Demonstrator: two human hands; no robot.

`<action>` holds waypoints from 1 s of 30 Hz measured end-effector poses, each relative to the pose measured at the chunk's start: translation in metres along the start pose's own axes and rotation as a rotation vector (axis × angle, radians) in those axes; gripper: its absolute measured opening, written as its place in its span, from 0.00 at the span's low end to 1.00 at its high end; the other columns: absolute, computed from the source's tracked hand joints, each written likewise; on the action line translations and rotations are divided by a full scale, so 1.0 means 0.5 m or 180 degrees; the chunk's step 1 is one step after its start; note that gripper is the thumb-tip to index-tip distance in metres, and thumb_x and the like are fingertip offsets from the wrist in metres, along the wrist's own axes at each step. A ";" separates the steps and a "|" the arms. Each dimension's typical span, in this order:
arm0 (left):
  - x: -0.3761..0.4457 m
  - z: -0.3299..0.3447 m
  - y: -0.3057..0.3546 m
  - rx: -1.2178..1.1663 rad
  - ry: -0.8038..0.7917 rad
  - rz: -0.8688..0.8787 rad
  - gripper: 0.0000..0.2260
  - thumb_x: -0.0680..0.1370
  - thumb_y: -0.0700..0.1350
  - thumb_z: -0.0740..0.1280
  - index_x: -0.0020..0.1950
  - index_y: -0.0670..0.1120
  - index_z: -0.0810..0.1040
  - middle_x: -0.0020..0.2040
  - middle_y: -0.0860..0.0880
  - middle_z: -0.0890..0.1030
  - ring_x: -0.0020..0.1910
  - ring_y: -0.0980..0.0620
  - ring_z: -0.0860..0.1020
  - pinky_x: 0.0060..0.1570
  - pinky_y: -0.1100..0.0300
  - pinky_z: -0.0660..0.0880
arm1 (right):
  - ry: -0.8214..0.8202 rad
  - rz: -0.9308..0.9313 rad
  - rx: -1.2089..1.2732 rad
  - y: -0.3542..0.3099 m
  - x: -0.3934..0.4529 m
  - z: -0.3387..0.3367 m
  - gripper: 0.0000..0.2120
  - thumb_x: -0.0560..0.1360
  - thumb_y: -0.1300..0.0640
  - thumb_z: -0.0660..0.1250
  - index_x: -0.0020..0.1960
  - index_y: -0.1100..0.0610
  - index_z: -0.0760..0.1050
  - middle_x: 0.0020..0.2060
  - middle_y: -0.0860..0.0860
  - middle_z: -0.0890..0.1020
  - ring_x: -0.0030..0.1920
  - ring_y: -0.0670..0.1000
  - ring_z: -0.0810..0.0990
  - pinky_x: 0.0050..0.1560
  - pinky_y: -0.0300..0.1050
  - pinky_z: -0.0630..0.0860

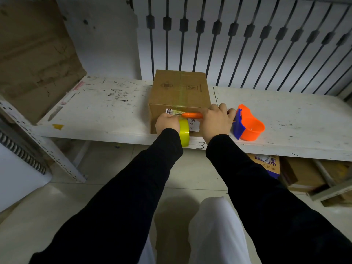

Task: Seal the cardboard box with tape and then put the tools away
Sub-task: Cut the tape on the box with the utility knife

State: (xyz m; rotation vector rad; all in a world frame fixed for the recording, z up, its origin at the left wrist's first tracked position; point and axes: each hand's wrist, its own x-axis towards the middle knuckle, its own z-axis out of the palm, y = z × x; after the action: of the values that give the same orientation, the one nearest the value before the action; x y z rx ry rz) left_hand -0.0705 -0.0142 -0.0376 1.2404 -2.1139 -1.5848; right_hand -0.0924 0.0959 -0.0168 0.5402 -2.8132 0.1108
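A closed cardboard box (180, 88) stands on the white shelf (106, 113), with a strip of yellowish tape running down the middle of its top and over its front edge. My left hand (167, 123) holds a yellow tape roll (184, 133) against the box's front face, below a white label (194, 124). My right hand (217, 122) grips an orange-handled cutter (191, 115) held level across the tape just above the roll. An orange and blue tape dispenser (248, 123) sits on the shelf right of the box, close to my right hand.
A large cardboard sheet (36, 60) leans at the back left. A wall of dark vertical bars (247, 44) rises behind the shelf. Boxes (297, 172) lie under the shelf at right. A white appliance (17, 176) stands at left on the tiled floor.
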 end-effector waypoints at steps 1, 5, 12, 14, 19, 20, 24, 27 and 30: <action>0.000 0.000 0.000 -0.0043 0.0012 -0.0015 0.13 0.80 0.44 0.59 0.62 0.42 0.76 0.61 0.43 0.79 0.59 0.42 0.77 0.57 0.55 0.74 | -0.0003 0.0029 -0.0033 0.006 0.000 0.001 0.13 0.76 0.61 0.58 0.57 0.55 0.76 0.52 0.57 0.78 0.59 0.60 0.70 0.63 0.59 0.61; -0.013 0.000 -0.015 -0.0309 0.0069 -0.0051 0.12 0.79 0.42 0.59 0.61 0.41 0.75 0.61 0.43 0.79 0.59 0.43 0.77 0.53 0.56 0.73 | -0.0069 0.0217 -0.0150 0.035 -0.008 0.005 0.15 0.75 0.62 0.56 0.58 0.56 0.76 0.52 0.58 0.79 0.59 0.61 0.69 0.63 0.59 0.61; -0.067 0.026 -0.029 -0.0118 -0.0282 0.0349 0.12 0.79 0.42 0.59 0.59 0.42 0.76 0.65 0.44 0.77 0.62 0.44 0.74 0.55 0.58 0.71 | -0.0286 0.0872 0.0819 0.086 -0.023 0.019 0.11 0.77 0.53 0.60 0.56 0.49 0.77 0.50 0.55 0.80 0.59 0.60 0.71 0.63 0.57 0.61; -0.089 0.045 -0.017 -0.0093 -0.0509 0.0480 0.10 0.78 0.43 0.61 0.56 0.42 0.77 0.61 0.44 0.77 0.61 0.44 0.74 0.53 0.59 0.69 | -0.0545 0.1362 0.1683 0.113 -0.020 0.038 0.11 0.75 0.49 0.64 0.55 0.48 0.78 0.47 0.54 0.81 0.56 0.60 0.75 0.63 0.57 0.64; -0.138 0.105 0.021 -0.0073 -0.1164 0.0729 0.07 0.75 0.43 0.67 0.47 0.45 0.70 0.51 0.48 0.72 0.50 0.50 0.69 0.48 0.60 0.65 | -0.0916 0.1737 0.2931 0.166 -0.030 0.050 0.06 0.74 0.57 0.67 0.45 0.60 0.75 0.39 0.57 0.75 0.41 0.55 0.72 0.43 0.45 0.68; -0.143 0.119 0.027 0.0004 -0.1257 0.0804 0.08 0.74 0.42 0.68 0.48 0.46 0.70 0.50 0.48 0.71 0.50 0.50 0.69 0.48 0.60 0.65 | -0.0941 0.1842 0.3073 0.175 -0.027 0.052 0.05 0.74 0.59 0.66 0.42 0.60 0.73 0.37 0.58 0.74 0.39 0.56 0.71 0.39 0.44 0.67; -0.154 0.173 0.044 0.0369 -0.1410 0.1064 0.11 0.73 0.40 0.68 0.50 0.47 0.67 0.49 0.46 0.71 0.49 0.47 0.71 0.46 0.58 0.68 | -0.0986 0.2338 0.3816 0.214 -0.011 0.074 0.16 0.76 0.67 0.58 0.31 0.56 0.63 0.31 0.52 0.67 0.38 0.54 0.69 0.45 0.45 0.67; -0.153 0.203 0.047 0.0575 -0.1327 0.1218 0.14 0.73 0.39 0.67 0.57 0.45 0.69 0.50 0.45 0.72 0.49 0.46 0.72 0.48 0.57 0.70 | -0.0961 0.2466 0.4234 0.236 -0.005 0.085 0.17 0.77 0.68 0.54 0.33 0.54 0.61 0.32 0.49 0.66 0.41 0.53 0.70 0.45 0.43 0.70; -0.139 0.225 0.050 0.0779 -0.1218 0.1326 0.20 0.73 0.37 0.67 0.64 0.43 0.67 0.57 0.41 0.76 0.55 0.42 0.76 0.54 0.52 0.75 | -0.1024 0.2391 0.3830 0.240 0.014 0.104 0.15 0.75 0.72 0.52 0.33 0.57 0.62 0.30 0.53 0.66 0.33 0.53 0.69 0.29 0.40 0.63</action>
State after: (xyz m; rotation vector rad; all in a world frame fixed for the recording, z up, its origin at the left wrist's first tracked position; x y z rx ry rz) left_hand -0.1090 0.1148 -0.0393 0.5136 -2.6460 -1.4930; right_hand -0.1567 0.1984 -0.0674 -0.3964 -2.7615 2.0392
